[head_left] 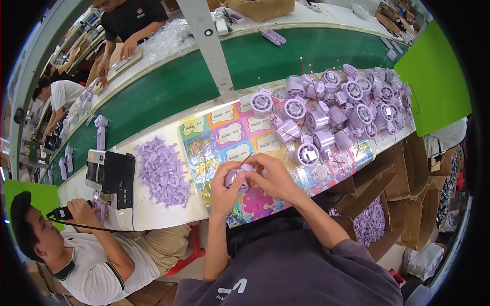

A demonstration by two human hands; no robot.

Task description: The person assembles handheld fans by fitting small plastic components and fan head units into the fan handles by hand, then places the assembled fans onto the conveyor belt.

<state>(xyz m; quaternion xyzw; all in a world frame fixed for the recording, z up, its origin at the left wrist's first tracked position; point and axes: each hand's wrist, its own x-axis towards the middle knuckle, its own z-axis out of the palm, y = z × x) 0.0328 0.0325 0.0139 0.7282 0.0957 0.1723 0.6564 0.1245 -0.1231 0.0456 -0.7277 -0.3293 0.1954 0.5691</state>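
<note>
Both my hands meet over a colourful patterned mat (224,135) on the white bench. My left hand (225,184) and my right hand (273,176) together grip one small lilac round fan housing (240,174), mostly hidden by my fingers. A thin red wire runs from it. Just to the right lies another lilac housing (308,154) with a white grille facing up. Beyond it a big heap of similar lilac housings (347,102) with red wires covers the right end of the bench.
A pile of small lilac plastic parts (162,171) lies left of the mat, beside a black and white machine (111,176). A person at lower left holds a black tool (64,213). A green conveyor belt (168,86) runs behind. Open cardboard boxes (393,178) stand at right.
</note>
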